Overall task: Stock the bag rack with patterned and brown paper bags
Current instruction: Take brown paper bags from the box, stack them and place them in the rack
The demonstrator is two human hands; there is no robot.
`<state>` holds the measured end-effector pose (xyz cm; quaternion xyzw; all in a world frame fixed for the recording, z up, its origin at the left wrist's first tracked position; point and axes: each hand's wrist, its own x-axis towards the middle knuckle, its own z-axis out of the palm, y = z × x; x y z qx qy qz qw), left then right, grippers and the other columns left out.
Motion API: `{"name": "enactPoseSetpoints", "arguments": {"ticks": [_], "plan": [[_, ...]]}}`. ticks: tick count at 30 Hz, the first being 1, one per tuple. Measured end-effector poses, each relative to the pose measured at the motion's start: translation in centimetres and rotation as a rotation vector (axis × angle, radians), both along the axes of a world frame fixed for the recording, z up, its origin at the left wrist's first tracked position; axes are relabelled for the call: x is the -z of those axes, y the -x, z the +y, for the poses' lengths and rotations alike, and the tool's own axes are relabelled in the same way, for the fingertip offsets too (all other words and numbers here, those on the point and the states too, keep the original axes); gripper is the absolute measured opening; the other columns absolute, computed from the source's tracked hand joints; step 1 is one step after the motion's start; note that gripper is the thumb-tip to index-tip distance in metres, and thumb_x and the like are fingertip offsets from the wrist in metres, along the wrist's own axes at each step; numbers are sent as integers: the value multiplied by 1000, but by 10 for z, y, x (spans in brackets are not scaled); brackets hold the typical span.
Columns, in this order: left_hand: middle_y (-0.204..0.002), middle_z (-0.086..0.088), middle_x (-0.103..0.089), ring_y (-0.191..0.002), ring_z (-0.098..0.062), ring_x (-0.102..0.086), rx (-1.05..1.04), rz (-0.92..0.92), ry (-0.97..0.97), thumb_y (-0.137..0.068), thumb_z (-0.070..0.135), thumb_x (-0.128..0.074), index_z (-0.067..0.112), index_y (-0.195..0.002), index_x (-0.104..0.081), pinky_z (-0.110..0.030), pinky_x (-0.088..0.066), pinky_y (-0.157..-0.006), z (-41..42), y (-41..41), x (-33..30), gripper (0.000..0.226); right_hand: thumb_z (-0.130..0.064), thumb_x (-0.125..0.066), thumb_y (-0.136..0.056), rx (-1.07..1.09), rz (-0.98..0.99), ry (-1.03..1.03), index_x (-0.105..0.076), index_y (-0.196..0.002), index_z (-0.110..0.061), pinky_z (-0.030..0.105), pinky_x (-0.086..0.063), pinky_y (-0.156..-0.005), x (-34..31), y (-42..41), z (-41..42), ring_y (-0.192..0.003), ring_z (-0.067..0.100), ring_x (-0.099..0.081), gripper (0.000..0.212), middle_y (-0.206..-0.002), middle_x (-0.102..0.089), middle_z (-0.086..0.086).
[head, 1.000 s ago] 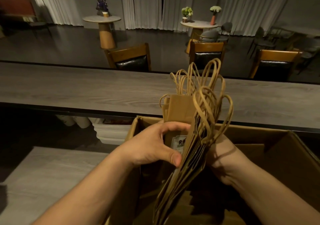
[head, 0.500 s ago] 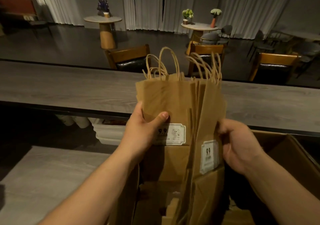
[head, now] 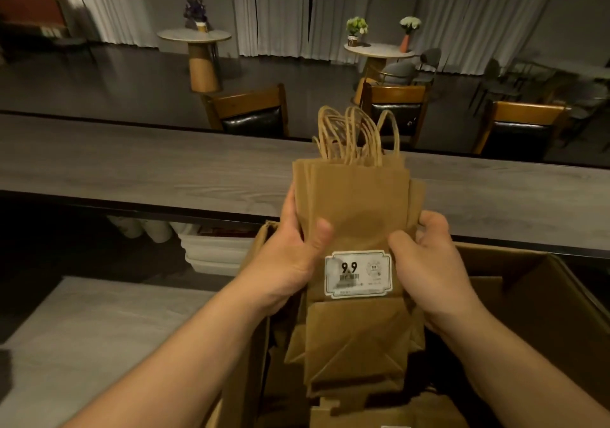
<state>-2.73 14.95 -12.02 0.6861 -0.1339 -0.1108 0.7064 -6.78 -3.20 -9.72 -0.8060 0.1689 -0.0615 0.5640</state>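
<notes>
Kraft-brown paper bags (head: 355, 210), folded flat and squared into 1 stack, stand upright at the centre of the head view, held above an open cardboard box (head: 541, 299) that fills the lower right of the frame. The left hand (head: 290, 259) grips the stack's left edge, thumb laid across the front sheet and the other fingers hidden behind. The right hand (head: 429, 272) clamps the right edge the same way, thumb on the front, fingers curled round the back. Twisted paper-cord handles (head: 355, 137) sprout in loops from the top. A white price label (head: 358, 273) printed 9.9 sits on the front bag, between the 2 thumbs; below it the folded base shows its diagonal creases.

By my reading, the step in hand is gathering and evening a batch lifted out of the box. No rack appears in the frame, so the next move calls for carrying the bundle to it with both edges pinched firmly; smooth flat paper can fan or slide apart.

Beyond lies a long grey wood-grain tabletop (head: 138, 163), matte and streaked. Wooden chairs (head: 247, 111) with dark padded backs stand behind it.
</notes>
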Motion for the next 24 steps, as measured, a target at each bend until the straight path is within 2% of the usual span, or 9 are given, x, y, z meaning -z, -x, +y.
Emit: {"name": "enactPoseSetpoints", "arguments": {"ticks": [2,4,8,10,12,16,18,20,24], "plan": [[-137,11,-61,-119,-6,-66,21,10,-11,-82,34,-84,48,-158,-10,-43,-49,-112,1,3,0,107,-26,-62,-101,-149,19,22,-31,-128,-45,26,-54,-72,-5,3,3,-96,5,-68,46,-114,-65,-15],[-137,5,-63,-119,-11,-67,-11,46,25,-85,16,-83,42,-157,-18,-41,-53,-106,2,4,-2,101,-29,-70,-97,-253,5,113,-25,-136,-50,17,-49,-75,-6,6,4,-101,-2,-63,63,-118,-59,-24],[-119,6,-75,-110,-11,-72,-122,163,64,-86,20,-82,26,-143,-47,-40,-55,-102,-3,9,-5,67,-32,-74,-94,-240,-67,163,-38,-136,-45,13,-52,-77,-18,10,9,-100,-8,-65,57,-121,-64,-22],[-116,3,-77,-108,-15,-73,-146,202,126,-85,16,-83,22,-137,-51,-41,-56,-101,-4,11,-10,61,-32,-71,-95,-280,-103,201,-33,-143,-48,22,-57,-86,-32,10,12,-104,-3,-67,63,-121,-63,-20],[-113,-6,-78,-104,-24,-75,-201,254,272,-84,9,-81,15,-133,-56,-42,-60,-94,-2,12,-18,56,-32,-68,-96,-278,-106,166,-20,-156,-49,33,-61,-83,-51,9,18,-97,5,-73,79,-114,-63,-22],[-113,-14,-77,-101,-30,-76,-190,393,541,-82,14,-77,15,-126,-63,-44,-63,-86,4,20,-34,47,-40,-66,-97,-399,-121,382,14,-163,-40,23,-43,-93,-83,8,39,-107,-3,-56,103,-124,-43,-31],[-116,-17,-76,-106,-34,-74,-211,432,651,-83,17,-76,10,-129,-65,-48,-62,-90,17,22,-39,48,-40,-67,-97,-418,-110,426,16,-162,-38,7,-44,-77,-96,6,52,-89,-12,-61,106,-110,-48,-32],[-121,-17,-74,-111,-36,-72,-203,436,774,-77,26,-79,11,-135,-64,-52,-60,-93,33,22,-44,62,-42,-66,-98,-436,-104,533,12,-163,-37,5,-45,-56,-107,3,70,-71,-21,-60,102,-90,-48,-35],[-128,-19,-71,-118,-36,-68,-195,391,925,-67,30,-88,9,-140,-61,-58,-53,-102,64,21,-45,81,-45,-63,-99,-515,-229,710,-25,-148,-32,3,-45,-50,-123,1,110,-81,-28,-55,63,-86,-52,-27]]}}
